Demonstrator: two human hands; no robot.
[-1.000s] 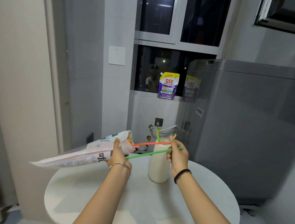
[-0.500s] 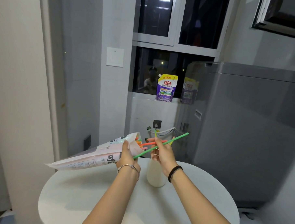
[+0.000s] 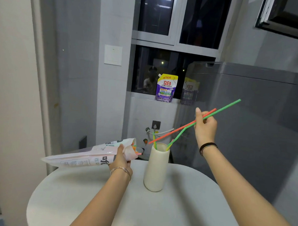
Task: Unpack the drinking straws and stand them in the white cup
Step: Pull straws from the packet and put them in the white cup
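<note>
Since the earlier frames the right hand has lifted up and to the right, drawing two straws clear of the packet. It is now well above the white cup and to its right.

Grip: the right hand pinches an orange straw and a green straw together between thumb and curled fingers, with the forefinger raised. The left hand is clamped round the packet near its open mouth and holds it roughly level over the far left edge of the table. Further straw ends show in that mouth.

Position: both held straws slope down and left from the pinch. The green one is bent partway along, and its lower end sits at the cup's mouth on the right side. The orange one ends just left of the rim, apparently outside it. The cup stands near the far edge of the table, about midway across. At least one straw already stands in it.

Assessment: the step in hand is transfer of this pair into the cup. The next move calls for steering the orange tip over the rim, turning both straws nearer upright, then releasing. Risk: the tall, narrow cup could tip under a sideways push.
</note>
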